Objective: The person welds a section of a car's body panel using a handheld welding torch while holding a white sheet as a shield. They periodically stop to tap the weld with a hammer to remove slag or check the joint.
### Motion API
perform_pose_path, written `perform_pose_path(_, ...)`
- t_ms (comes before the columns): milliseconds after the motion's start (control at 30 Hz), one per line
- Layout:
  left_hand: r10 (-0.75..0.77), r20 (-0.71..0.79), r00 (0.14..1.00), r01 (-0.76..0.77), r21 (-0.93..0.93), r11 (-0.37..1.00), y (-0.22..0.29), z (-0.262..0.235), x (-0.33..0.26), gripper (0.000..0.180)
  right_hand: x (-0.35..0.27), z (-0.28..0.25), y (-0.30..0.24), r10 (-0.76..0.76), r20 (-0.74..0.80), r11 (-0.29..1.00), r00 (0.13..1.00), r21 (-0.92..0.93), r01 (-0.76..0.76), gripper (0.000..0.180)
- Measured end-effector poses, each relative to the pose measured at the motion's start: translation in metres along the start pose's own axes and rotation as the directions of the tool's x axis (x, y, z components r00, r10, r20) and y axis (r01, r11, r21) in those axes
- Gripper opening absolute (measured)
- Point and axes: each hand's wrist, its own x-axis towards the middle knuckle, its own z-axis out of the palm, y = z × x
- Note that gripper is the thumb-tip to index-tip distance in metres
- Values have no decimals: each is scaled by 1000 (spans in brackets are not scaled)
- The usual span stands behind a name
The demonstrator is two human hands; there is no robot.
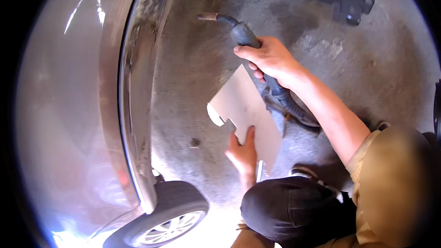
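Observation:
My right hand (275,60) is wrapped round the dark handle of a welding torch (245,35). The torch's bent neck and copper-coloured nozzle point left toward the car, and its thick cable (301,114) runs back beneath my forearm. Closer to my knee, my left hand (243,154) grips a flat, pale beige sheet (248,98) by its lower left edge, where a small notch is cut. My fingertips show at the near edge; the rest of their hold is partly hidden. A curled white corner shows at the sheet's left. Torch and sheet are both held above the floor, apart from the car.
Along the left stands a silver-brown car (69,110), its lower sill (140,87) dirty and rough. A wheel (183,197) is at the lower left. Dark metal equipment (351,7) stands at the far right on the stained concrete floor (188,92). My bent knee (289,211) is near.

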Motion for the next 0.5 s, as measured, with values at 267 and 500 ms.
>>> perform_pose_path(267, -240, 85, 967, 249, -116, 962, 5, -40, -28, 40, -43, -29, -12, -18, 334, 824, 942, 538, -175, 38)
perform_pose_path(500, 189, -361, 913, -103, 244, 964, 139, -157, -9, 54, -34, -31, -19, -10, 378, 877, 926, 448, -174, 46)
